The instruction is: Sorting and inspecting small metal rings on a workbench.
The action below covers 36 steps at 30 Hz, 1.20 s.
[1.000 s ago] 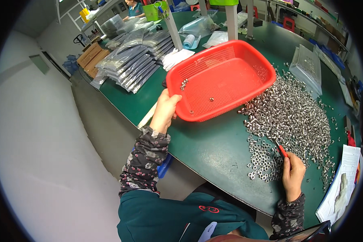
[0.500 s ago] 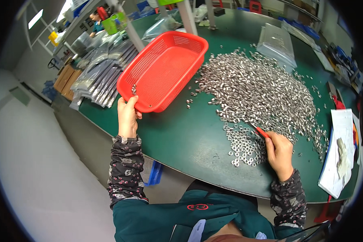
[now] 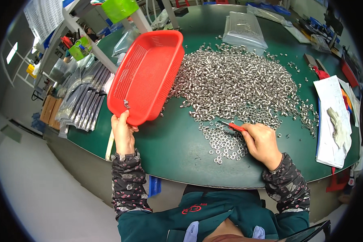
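My left hand (image 3: 123, 132) grips the near corner of a red perforated plastic basket (image 3: 152, 76), thumb over its rim. The basket is held tilted above the table, with a few small metal rings (image 3: 126, 104) lying in its near end. My right hand (image 3: 263, 144) is closed around the red handle of a thin-tipped hand tool (image 3: 236, 127); its exact kind is unclear. The tool's dark tip points left, over the near edge of a large heap of silver metal rings (image 3: 238, 80). Below the tip, a patch of loose rings (image 3: 222, 142) lies spread in a single layer.
A green table (image 3: 173, 155) bears everything. Flat plastic-wrapped packs (image 3: 82, 99) are stacked at the left, and a clear plastic bundle (image 3: 245, 30) lies behind the heap. White papers (image 3: 328, 141) with a pale glove (image 3: 339, 127) lie at the right. A shelf post (image 3: 94, 48) stands beyond the basket.
The whole view has shifted. My right hand has brought the tool leftward over the spread rings, and the basket in my left hand is turned to a steeper angle.
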### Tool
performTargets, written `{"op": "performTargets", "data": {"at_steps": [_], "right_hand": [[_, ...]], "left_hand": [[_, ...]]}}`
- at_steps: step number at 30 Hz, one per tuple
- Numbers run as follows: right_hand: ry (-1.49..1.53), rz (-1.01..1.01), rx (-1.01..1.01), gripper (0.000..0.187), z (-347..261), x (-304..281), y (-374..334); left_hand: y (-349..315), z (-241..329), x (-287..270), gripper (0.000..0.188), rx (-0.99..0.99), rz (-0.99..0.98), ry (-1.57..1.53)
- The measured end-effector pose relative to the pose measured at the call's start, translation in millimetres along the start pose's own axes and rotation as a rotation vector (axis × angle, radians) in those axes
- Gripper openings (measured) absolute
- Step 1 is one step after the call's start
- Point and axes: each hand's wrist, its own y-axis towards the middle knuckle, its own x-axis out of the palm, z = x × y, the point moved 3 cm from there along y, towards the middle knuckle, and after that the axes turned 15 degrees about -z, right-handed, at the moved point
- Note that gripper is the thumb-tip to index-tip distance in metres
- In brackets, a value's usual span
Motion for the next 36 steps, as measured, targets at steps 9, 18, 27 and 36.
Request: {"op": "performTargets", "data": {"at_steps": [9, 18, 27, 36], "right_hand": [[0.005, 0.001, -0.006, 0.009, 1.3, -1.4, -0.2], [0.003, 0.071, 0.096, 0.008, 14.6, -4.8, 1.9], [0.601, -0.03, 0.447, 0.022, 49.5, 9.3, -2.7], [0.575, -0.039, 0.462, 0.022, 49.1, 6.4, -0.4]], "left_hand": [[-14.7, -4.8, 24.2, 0.015, 0.037, -0.099, 0.012], [15.2, -15.5, 53.4, 0.025, 0.023, -0.144, 0.08], [22.3, -33.2, 53.0, 0.032, -0.01, -0.106, -0.06], [13.1, -33.7, 41.2, 0.031, 0.131, 0.046, -0.039]]}}
